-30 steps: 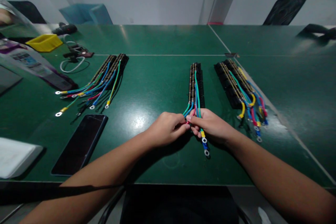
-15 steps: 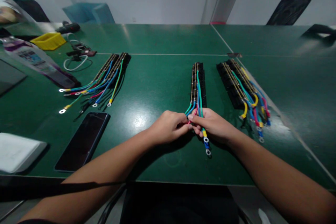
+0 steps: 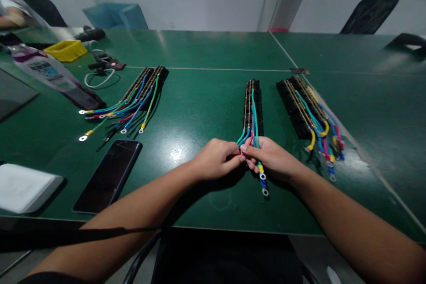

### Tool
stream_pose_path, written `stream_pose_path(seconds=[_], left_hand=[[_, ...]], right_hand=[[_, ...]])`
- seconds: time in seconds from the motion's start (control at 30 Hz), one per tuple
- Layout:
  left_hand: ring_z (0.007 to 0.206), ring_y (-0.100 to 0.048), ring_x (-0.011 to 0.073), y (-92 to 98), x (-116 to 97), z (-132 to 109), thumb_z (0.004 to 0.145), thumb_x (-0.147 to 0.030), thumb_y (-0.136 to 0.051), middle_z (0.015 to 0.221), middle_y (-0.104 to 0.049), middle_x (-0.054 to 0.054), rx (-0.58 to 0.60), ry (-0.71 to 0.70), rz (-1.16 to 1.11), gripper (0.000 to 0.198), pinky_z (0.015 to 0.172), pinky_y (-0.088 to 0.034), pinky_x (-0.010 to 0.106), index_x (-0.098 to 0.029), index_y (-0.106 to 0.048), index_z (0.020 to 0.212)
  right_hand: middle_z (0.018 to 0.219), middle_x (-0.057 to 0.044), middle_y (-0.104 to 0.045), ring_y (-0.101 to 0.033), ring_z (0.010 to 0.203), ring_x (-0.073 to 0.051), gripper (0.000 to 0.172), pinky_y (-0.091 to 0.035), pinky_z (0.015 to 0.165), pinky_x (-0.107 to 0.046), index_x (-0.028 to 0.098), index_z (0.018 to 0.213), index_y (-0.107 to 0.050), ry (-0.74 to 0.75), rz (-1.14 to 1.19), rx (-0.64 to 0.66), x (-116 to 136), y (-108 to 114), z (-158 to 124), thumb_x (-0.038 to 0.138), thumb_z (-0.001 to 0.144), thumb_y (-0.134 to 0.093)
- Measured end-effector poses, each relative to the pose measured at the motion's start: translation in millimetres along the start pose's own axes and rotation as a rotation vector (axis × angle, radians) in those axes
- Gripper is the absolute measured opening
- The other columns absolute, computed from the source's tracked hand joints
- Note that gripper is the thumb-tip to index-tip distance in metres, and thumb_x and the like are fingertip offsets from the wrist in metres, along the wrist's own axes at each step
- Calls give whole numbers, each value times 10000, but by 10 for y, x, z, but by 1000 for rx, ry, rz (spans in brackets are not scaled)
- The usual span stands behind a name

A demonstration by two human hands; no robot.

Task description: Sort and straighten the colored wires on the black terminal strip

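A black terminal strip (image 3: 248, 104) with brass-coloured bars lies in front of me, its wires running toward my hands. My left hand (image 3: 219, 159) is closed, thumb and index finger pinching a red wire (image 3: 243, 152). My right hand (image 3: 271, 155) is closed on the same bundle, its thumb pressing by the red wire. A green wire (image 3: 256, 133) passes over my right fingers and ends in a ring lug (image 3: 262, 176) with a yellow sleeve. Below it hangs a blue-sleeved ring lug (image 3: 265, 192). The far ends of the wires between my fingers are hidden.
Wired terminal strips lie to the right (image 3: 294, 106) and to the left (image 3: 146, 88) on the green table (image 3: 199, 111). At the left are a phone (image 3: 108, 176), a white box (image 3: 28, 187), a bottle (image 3: 55, 75) and a yellow bin (image 3: 65, 50). A person's arm (image 3: 13, 17) shows far left.
The whole view has shifted slightly, with things appearing a little further right. Both hands keep nearly the same hold on the wires.
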State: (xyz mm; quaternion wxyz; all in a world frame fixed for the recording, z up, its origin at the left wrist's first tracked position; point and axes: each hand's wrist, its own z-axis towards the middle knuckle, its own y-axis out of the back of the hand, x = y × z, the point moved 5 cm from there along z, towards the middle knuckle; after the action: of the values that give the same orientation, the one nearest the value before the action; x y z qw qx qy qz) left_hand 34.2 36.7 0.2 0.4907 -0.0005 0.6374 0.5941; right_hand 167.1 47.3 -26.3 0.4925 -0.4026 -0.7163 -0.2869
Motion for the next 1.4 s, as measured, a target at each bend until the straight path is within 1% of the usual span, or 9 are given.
stream_pose_path(seconds=[0.27,0.53,0.7,0.83,1.1,1.2,1.23,1.3,1.4], left_hand=[[539,-466,89,-6,-2,1,918,-289,-478,614,-549,-18,13,-4,-3,258,537,-287,210,-135,-599,749],[527,-468,87,-20,50,8,864,-402,-567,593,-562,-25,10,7,-74,306,519,-276,206,-143,-589,703],[523,-456,86,23,30,-8,848,-278,-551,575,-532,-28,-97,4,-12,237,522,-276,211,-149,-545,650],[542,-469,96,57,59,-31,851,-311,-551,591,-546,-21,-165,23,80,246,527,-280,220,-159,-552,658],[670,-470,156,171,72,-60,919,-308,-487,680,-568,33,-274,-37,533,302,623,-341,279,-181,-641,693],[731,-476,175,264,82,-80,917,-296,-506,759,-595,57,-383,-32,573,253,679,-380,303,-184,-693,788],[757,-480,181,298,95,-88,909,-282,-517,790,-600,62,-425,-14,576,226,698,-389,310,-186,-700,816],[807,-485,194,353,132,-100,884,-245,-542,855,-602,68,-485,41,586,177,727,-398,326,-195,-706,838],[859,-481,219,379,186,-101,829,-208,-584,926,-593,73,-475,139,612,125,742,-397,350,-210,-709,824]], right_hand=[[519,31,-537,-484,413,-69,246,-394,403,-174,156,790,-511,-3,10,0,1,3,-14,378,853,-598],[526,31,-545,-481,406,-57,267,-390,399,-159,153,780,-508,-2,42,4,-2,-10,-2,390,848,-609],[548,5,-597,-547,429,-81,251,-438,419,-176,148,806,-540,-29,59,12,-12,-19,-9,385,861,-601],[606,-26,-646,-622,517,-113,243,-524,502,-213,134,819,-580,-41,137,23,-3,-42,-23,367,829,-648],[629,-19,-643,-673,594,-150,171,-544,507,-222,156,825,-581,-165,428,45,55,33,-175,200,752,-729],[702,-31,-651,-690,681,-173,163,-560,563,-253,158,840,-605,-155,514,74,77,17,-187,258,772,-715],[744,-38,-659,-690,698,-173,168,-556,570,-253,158,847,-613,-162,529,78,70,4,-183,278,778,-710],[717,-28,-640,-638,599,-118,153,-502,495,-193,153,831,-621,-164,531,77,54,-17,-167,272,782,-703],[583,26,-552,-510,448,-54,153,-405,405,-146,150,839,-627,-176,492,94,28,-43,-146,258,773,-713]])
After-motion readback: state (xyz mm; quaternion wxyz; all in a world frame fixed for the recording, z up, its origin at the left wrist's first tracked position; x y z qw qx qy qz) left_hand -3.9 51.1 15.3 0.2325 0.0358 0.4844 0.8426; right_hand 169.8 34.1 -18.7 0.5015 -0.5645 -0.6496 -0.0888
